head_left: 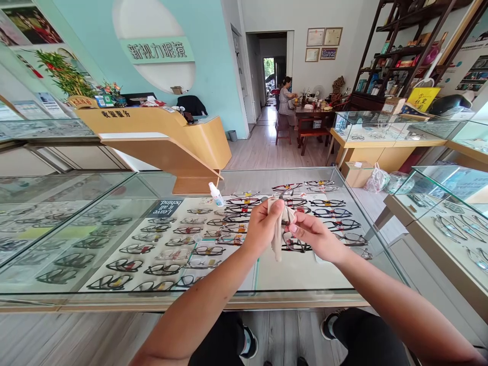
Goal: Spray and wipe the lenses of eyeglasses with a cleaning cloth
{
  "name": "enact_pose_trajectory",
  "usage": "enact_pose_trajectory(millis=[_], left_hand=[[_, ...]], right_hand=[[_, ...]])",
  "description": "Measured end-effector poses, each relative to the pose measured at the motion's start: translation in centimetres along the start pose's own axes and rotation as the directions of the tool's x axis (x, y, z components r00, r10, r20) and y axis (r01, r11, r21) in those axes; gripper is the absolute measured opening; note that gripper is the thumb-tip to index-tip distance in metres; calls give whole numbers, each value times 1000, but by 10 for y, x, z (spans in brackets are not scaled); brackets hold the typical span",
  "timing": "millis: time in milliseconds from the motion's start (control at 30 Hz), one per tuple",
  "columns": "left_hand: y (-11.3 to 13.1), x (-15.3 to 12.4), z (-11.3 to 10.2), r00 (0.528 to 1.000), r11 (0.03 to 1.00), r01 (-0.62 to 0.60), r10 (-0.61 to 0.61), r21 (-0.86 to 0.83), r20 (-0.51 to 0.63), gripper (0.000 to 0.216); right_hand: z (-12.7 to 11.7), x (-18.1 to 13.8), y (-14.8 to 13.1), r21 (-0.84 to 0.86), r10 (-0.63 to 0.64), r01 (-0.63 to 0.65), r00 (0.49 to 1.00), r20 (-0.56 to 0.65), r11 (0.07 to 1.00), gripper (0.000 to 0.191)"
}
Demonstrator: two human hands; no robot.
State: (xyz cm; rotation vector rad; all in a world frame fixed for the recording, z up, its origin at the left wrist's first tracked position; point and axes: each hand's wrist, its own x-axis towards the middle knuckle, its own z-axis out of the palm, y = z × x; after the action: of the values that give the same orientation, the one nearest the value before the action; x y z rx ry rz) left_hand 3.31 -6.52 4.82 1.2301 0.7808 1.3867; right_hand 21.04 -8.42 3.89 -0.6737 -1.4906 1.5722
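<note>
My left hand [263,223] is closed around a beige cleaning cloth [277,234] that hangs down between both hands. My right hand [314,236] pinches a pair of dark-framed glasses [293,245], one lens of which seems wrapped in the cloth. Both hands hover above a glass display counter [236,297]. Rows of eyeglass frames [168,249] lie inside the counter below. A small white spray bottle [216,194] stands on the glass just left of my left hand.
More glass cases [438,203] stand to the right and left. A wooden reception desk [160,137] is behind the counter. A person [285,99] sits at a table at the far end of the room. A dark shelf unit [404,56] fills the right wall.
</note>
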Motion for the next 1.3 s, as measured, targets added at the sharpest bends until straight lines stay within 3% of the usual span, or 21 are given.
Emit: enact_pose_trajectory(millis=[200,433,567,633,900,1200,1300], left_hand=[[-1,3,-7,1000,999,14,-15,50,13,58],[7,8,-14,983,999,14,-4,-52,182,45],[13,8,-15,943,997,73,-56,-40,328,40],[15,8,-14,935,997,74,-58,-35,349,43],[18,2,1,975,994,75,-57,-80,215,44],[12,-4,4,999,999,-29,30,36,-21,57],[10,-2,1,999,997,-27,29,77,-33,60]], right_hand=[[-5,-1,-4,15,-7,7,1000,-17,1000,42],[-12,-2,-3,111,6,5,995,-104,994,35],[-13,-1,-2,202,41,-8,986,-160,979,37],[-13,0,-1,241,56,-16,985,-161,970,37],[-7,0,12,254,38,-28,999,-33,967,32],[1,0,15,133,13,-17,999,29,991,40],[-1,0,14,94,8,-11,999,34,995,40]])
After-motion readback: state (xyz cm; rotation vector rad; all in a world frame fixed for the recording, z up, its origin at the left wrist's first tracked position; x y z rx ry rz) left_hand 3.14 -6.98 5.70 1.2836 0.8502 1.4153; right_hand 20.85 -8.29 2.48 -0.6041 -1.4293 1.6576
